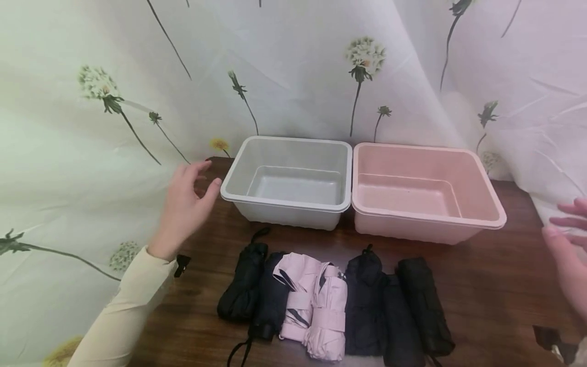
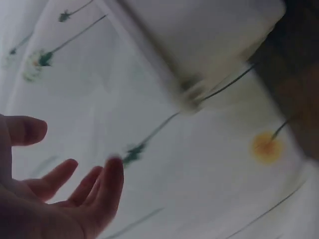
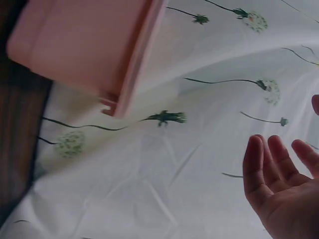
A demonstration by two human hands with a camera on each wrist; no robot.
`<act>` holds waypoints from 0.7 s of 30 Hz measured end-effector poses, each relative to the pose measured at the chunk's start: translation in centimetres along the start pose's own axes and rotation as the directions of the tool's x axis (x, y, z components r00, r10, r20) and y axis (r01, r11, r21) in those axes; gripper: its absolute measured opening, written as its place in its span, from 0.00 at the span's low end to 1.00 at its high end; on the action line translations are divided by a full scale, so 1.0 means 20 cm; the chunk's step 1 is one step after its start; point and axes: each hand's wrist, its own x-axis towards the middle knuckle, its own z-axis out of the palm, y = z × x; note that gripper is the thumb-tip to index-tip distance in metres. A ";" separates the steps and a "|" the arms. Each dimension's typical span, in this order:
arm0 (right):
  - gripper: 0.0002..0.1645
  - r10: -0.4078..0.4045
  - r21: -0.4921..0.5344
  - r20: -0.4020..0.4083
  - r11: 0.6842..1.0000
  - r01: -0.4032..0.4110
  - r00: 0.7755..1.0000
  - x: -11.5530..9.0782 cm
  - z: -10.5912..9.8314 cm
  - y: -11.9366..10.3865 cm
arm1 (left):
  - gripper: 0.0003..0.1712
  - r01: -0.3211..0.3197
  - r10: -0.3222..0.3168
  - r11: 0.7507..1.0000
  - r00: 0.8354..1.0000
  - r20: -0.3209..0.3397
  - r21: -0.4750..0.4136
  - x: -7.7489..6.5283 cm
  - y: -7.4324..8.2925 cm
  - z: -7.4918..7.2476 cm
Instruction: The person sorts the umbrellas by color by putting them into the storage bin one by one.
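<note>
My left hand (image 1: 185, 204) hovers just left of a light grey plastic bin (image 1: 286, 206), fingers loosely bent and holding nothing. At the right edge of the head view, my right hand (image 1: 570, 250) is apart from the pink bin (image 1: 412, 224), with nothing in it. Both bins stand side by side, and no contents show inside. In front of them lies a row of folded umbrellas: a black umbrella (image 1: 243, 283) at the left end, two pink umbrellas (image 1: 327, 316) in the middle, and several dark ones, with a black umbrella (image 1: 424, 306) at the right end.
A dark brown wooden table (image 1: 486, 285) carries everything. Behind and to the left hangs a white cloth (image 1: 293, 66) printed with dandelions. Small black objects lie near each forearm, one black piece (image 1: 182, 265) beside the left sleeve.
</note>
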 end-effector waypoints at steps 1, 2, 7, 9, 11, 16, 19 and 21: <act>0.30 -0.009 0.029 0.004 1.000 0.008 1.000 -0.02 0.00 0.03 | 0.23 0.055 -0.054 0.998 0.998 0.028 -0.037 0.00 -0.03 0.01; 0.30 -0.014 0.067 0.009 0.998 0.013 1.000 -0.04 0.00 0.06 | 0.23 0.111 -0.106 0.991 0.992 0.065 -0.081 0.00 -0.05 0.02; 0.31 0.018 0.096 0.073 0.995 -0.025 0.997 -0.12 0.01 0.14 | 0.29 0.420 -0.342 0.866 0.894 0.290 -0.272 0.03 -0.16 0.07; 0.33 0.059 0.008 0.139 0.998 -0.061 0.988 -0.15 0.03 0.14 | 0.31 0.535 -0.421 0.777 0.834 0.358 -0.332 0.04 -0.19 0.09; 0.34 0.083 -0.124 0.230 0.991 -0.056 0.970 -0.19 0.05 0.14 | 0.30 0.628 -0.479 0.659 0.775 0.413 -0.415 0.05 -0.23 0.11; 0.38 0.110 -0.293 0.450 0.956 0.030 0.886 -0.31 0.12 0.19 | 0.19 0.739 -0.471 0.291 0.664 0.581 -0.608 0.08 -0.31 0.12; 0.41 0.163 -0.345 0.531 0.938 0.037 0.831 -0.37 0.17 0.21 | 0.16 0.762 -0.397 0.110 0.622 0.675 -0.638 0.08 -0.33 0.12; 0.44 0.214 -0.390 0.575 0.920 0.035 0.790 -0.41 0.20 0.22 | 0.16 0.774 -0.353 0.050 0.605 0.713 -0.632 0.08 -0.35 0.12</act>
